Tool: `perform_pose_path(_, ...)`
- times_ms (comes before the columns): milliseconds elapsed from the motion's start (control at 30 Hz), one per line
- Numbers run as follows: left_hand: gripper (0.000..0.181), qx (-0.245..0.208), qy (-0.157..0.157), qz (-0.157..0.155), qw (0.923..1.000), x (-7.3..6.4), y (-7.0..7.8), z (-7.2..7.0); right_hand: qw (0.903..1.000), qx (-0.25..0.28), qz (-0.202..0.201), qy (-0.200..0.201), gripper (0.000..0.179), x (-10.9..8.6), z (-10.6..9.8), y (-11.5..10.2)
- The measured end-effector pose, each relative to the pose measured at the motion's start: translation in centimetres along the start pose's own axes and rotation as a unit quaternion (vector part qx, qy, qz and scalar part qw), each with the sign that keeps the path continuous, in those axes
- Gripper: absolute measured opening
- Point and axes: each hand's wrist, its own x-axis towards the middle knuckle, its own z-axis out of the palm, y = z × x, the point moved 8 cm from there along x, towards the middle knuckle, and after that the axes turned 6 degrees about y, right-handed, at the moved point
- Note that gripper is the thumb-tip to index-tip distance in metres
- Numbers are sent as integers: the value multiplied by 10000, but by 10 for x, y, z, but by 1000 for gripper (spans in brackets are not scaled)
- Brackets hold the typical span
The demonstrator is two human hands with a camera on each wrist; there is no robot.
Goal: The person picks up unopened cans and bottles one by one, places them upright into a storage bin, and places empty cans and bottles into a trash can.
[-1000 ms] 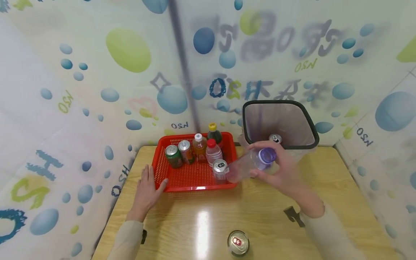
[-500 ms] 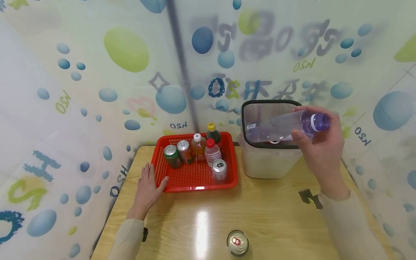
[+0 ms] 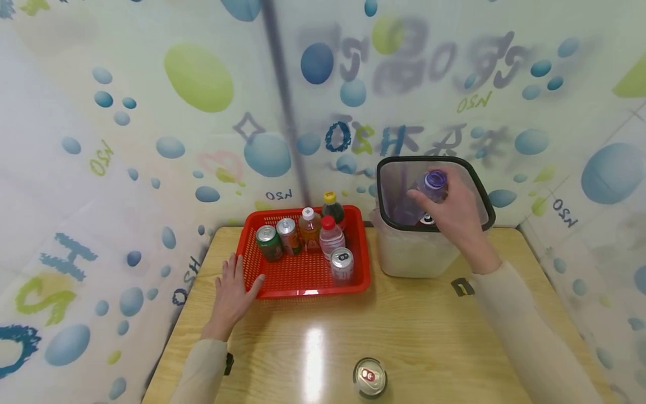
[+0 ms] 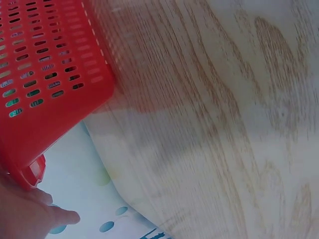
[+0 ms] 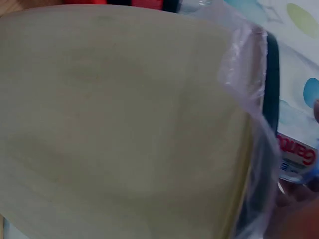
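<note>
In the head view my right hand (image 3: 458, 213) grips a clear plastic bottle (image 3: 430, 191) with a purple top, near its neck. The bottle hangs top up within the mouth of the bin (image 3: 419, 252), its lower part dim inside. A blue and red printed label (image 5: 297, 152) on it shows in the right wrist view, beyond the bin's rim. My left hand (image 3: 232, 297) lies with fingers spread at the left front corner of the red plastic basket (image 3: 305, 292). In the left wrist view, left fingers (image 4: 62, 216) show beside that basket's corner.
Inside the basket are a green can (image 3: 269, 245), an orange-and-silver can (image 3: 289, 237), a silver can (image 3: 342, 267) and several drink bottles (image 3: 331, 238). A gold-topped can (image 3: 370, 378) stands at the table's front. One can (image 3: 427, 219) lies in the bin. Patterned sheeting walls the table.
My right hand has carried the bottle from beside the basket, over the bin's right side, then left into its mouth. The bottle has turned from lying sideways to upright. The left hand stays put.
</note>
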Motion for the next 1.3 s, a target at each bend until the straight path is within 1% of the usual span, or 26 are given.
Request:
perform_pose_path(100,98,-17,14,-8,10000,0,0,0,9978,-307,82,-588,68,3,14,6)
perform_pose_path(167,98,-32,41,-10,10000,-1,0,0,9941,-486,165,-955,72,2,22,10)
perform_pose_path(233,97,-57,89,8,9999,-1,0,0,9899,-678,228,-1225,75,2,27,14)
perform_pose_path(400,94,-29,327,126,9994,-3,2,-4,9812,-974,302,-1638,79,1,37,20)
perform_pose_path(500,93,-32,569,219,9981,-4,7,-8,9799,-972,331,-1712,80,-1,39,21)
perform_pose_path(567,92,-87,728,298,9969,-5,12,-12,9814,-925,349,-1646,80,-2,37,21)
perform_pose_path(633,90,-136,849,402,9955,-6,18,-16,9844,-866,317,-1499,78,-2,35,21)
perform_pose_path(733,89,-191,945,530,9939,-6,27,-21,9889,-744,199,-1270,75,-4,30,18)
perform_pose_path(800,89,-194,942,551,9938,-7,30,-22,9917,-650,21,-1107,72,-6,28,14)
perform_pose_path(867,90,-196,891,518,9945,-6,29,-21,9936,-560,-219,-954,69,-10,25,9)
perform_pose_path(1000,92,-189,620,364,9972,-6,20,-15,9940,-356,-799,-661,62,-26,17,-8)
perform_pose_path(1100,93,-202,398,232,9987,-8,12,-10,9914,-233,-1194,-472,58,-43,10,-20)
perform_pose_path(1167,93,-181,301,168,9992,-9,9,-8,9899,-140,-1359,-390,56,-54,6,-24)
perform_pose_path(1233,93,-157,251,143,9995,-10,8,-7,9875,-23,-1548,-284,57,-65,2,-26)
perform_pose_path(1300,92,-117,232,152,9995,-11,6,-7,9843,110,-1747,-213,61,-76,1,-28)
